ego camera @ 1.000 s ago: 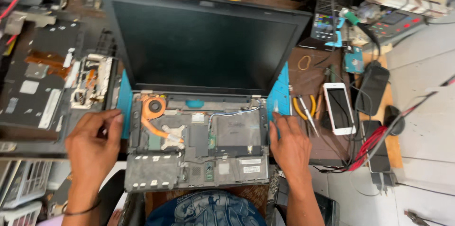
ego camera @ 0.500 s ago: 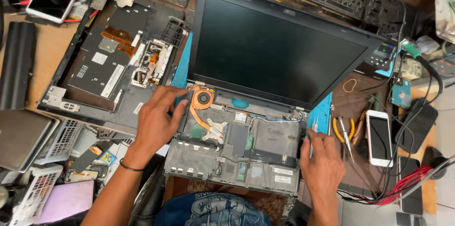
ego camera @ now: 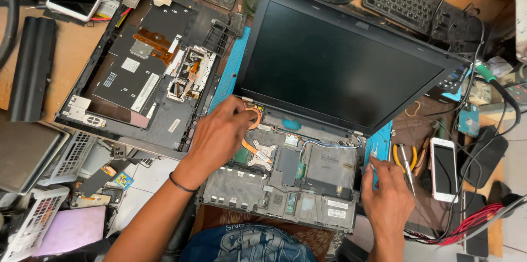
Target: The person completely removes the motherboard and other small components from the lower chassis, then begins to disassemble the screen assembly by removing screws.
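Opened laptop (ego camera: 307, 168) at the middle of a crowded workbench, keyboard gone and the base laid bare, dark screen (ego camera: 340, 64) tilted up behind. Left hand (ego camera: 222, 135) resting on the upper left corner of the base, fingers curled down over the copper-coloured fan (ego camera: 254, 117) beside the hinge, fingertips hidden against it, so cannot tell whether pinching or only pressing. Right hand (ego camera: 387, 199) set at the right edge of the base, fingers bent and close together, touching the frame near the silver drive bay (ego camera: 331, 164); nothing visibly gripped. Copper heat pipe (ego camera: 253, 149) running from the fan down to a metal bracket just right of the left hand. Blue mat (ego camera: 228, 75) showing under the laptop on both sides. To the left, a second stripped laptop chassis (ego camera: 143, 75), lying flat and well apart from the right hand. To the right, yellow-handled pliers (ego camera: 406, 157) just beside the right hand, then a white phone (ego camera: 443, 168) lying face up. Black keyboard (ego camera: 406, 4) at the top, behind the screen
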